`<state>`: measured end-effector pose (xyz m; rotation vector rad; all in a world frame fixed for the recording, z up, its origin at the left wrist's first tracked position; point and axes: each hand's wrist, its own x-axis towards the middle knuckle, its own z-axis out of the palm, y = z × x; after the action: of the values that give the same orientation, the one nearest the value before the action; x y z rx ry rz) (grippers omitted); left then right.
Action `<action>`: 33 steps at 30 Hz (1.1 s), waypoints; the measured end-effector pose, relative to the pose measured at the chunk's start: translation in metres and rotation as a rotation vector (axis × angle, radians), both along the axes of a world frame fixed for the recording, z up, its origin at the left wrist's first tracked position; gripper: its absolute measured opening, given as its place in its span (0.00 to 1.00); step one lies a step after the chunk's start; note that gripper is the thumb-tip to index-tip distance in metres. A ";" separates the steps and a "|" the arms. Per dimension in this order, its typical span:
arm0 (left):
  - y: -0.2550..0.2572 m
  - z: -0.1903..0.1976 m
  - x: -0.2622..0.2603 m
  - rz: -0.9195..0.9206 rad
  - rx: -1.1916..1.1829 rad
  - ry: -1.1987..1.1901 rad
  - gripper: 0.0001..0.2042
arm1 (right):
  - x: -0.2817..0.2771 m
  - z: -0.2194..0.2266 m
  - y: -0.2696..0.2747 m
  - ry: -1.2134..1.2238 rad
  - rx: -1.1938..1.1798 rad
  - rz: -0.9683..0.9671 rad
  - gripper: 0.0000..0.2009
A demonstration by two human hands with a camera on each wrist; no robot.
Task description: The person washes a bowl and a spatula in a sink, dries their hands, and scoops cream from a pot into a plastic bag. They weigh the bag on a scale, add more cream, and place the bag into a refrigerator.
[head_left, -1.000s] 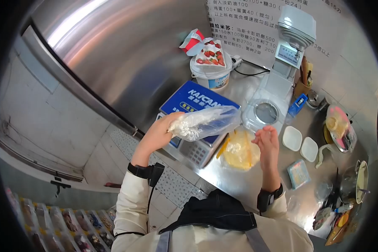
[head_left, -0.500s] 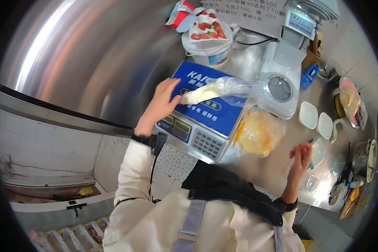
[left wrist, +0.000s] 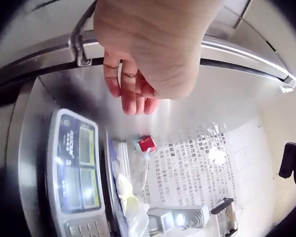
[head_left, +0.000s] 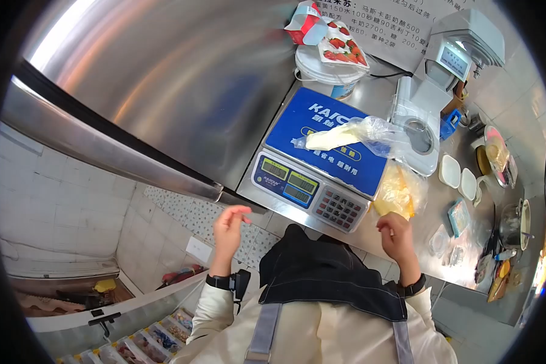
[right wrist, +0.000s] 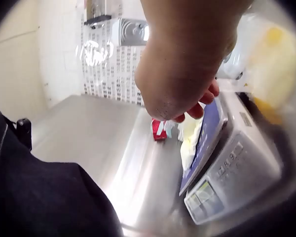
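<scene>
A clear plastic bag point(head_left: 337, 136) with something pale cream inside lies across the blue plate of a digital scale point(head_left: 285, 180). Before the scale's front left corner, my left hand point(head_left: 228, 233) hangs in the air with loosely bent fingers, holding nothing. My right hand point(head_left: 397, 238) hovers by the counter's front edge with relaxed, bent fingers, also holding nothing. Just beyond it, against the scale's right side, rests another clear bag point(head_left: 400, 191) with yellow contents. From the left wrist, the scale's display panel point(left wrist: 78, 163) shows below the hand.
A white tub point(head_left: 324, 68) with a strawberry-printed pack point(head_left: 343, 45) on top stands behind the scale. To the right are a stand mixer point(head_left: 415, 124), two white dishes point(head_left: 449, 171), a small light-blue box point(head_left: 458, 216) and a metal pot point(head_left: 514, 224). A steel panel point(head_left: 182, 103) rises at left.
The left hand first held the cream-filled bag, laid it on the scale, then drew back toward the body. The right hand swung away right, then back near the yellow bag. The head view shifted.
</scene>
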<state>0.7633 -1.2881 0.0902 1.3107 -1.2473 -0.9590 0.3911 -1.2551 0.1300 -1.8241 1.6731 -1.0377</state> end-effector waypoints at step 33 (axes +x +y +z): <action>-0.192 0.039 -0.215 -0.639 -0.316 -0.777 0.17 | -0.003 0.037 0.086 0.281 -0.102 -0.246 0.05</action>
<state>0.5485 -1.4804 0.1288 1.0630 -2.4085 -0.6175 0.3883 -1.1693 0.1670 -1.9380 2.0879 -1.0171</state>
